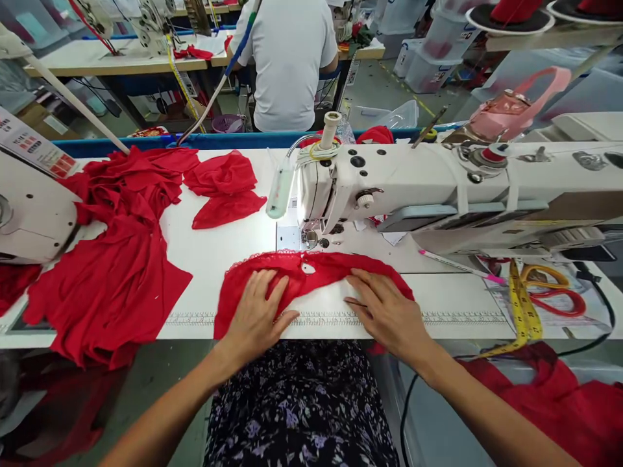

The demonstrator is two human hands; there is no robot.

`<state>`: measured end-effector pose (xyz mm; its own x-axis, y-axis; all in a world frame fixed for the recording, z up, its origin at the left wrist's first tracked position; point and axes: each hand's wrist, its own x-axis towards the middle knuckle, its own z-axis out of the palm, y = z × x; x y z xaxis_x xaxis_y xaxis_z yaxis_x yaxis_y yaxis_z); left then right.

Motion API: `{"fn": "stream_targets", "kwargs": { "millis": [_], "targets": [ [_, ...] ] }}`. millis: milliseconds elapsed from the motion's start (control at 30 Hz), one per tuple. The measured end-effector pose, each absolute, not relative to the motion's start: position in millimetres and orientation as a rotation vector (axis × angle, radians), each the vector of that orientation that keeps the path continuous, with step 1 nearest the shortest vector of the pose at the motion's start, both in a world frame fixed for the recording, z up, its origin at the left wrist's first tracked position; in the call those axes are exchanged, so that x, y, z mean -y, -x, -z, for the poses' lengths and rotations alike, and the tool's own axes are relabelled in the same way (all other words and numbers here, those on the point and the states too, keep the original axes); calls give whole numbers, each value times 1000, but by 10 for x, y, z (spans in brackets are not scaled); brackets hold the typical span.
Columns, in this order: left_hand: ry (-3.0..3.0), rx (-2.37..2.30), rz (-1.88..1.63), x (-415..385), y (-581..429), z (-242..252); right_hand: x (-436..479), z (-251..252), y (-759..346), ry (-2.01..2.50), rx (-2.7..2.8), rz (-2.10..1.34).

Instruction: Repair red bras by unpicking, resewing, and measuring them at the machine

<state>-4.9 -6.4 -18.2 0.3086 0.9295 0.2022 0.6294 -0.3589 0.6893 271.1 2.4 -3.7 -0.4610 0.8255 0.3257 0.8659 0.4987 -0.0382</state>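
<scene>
A curved red fabric piece [335, 264] with a lacy edge and a small opening lies at the table's front, just before the needle area of a white sewing machine [389, 181]. My left hand [256, 311] rests flat on its left part, fingers stretched and thumb apart. On the right part press the fingers of my right hand [387, 308]. A thin dark pointed tool [356, 302] pokes out between its thumb and fingers; the rest of it is hidden by the hand. The presser foot [310, 239] is just beyond the fabric.
Heaped red fabric [117, 259] covers the left side, with a smaller red piece [226, 188] beside it. To the right are a pink-tipped pen [462, 266], a yellow tape measure [520, 311] and orange-handled scissors [557, 301]. A person [292, 65] sits ahead, back turned.
</scene>
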Motion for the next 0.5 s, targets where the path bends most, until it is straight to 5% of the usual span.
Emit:
{"fn": "stream_targets", "kwargs": {
  "millis": [367, 500],
  "targets": [
    [-2733, -960, -319, -336, 745, -24, -263, -714, -3827, 1286, 2535, 408],
    [-2872, -1076, -623, -133, 362, -39, -224, -708, -3139, 1169, 2374, -47]
  ]
}}
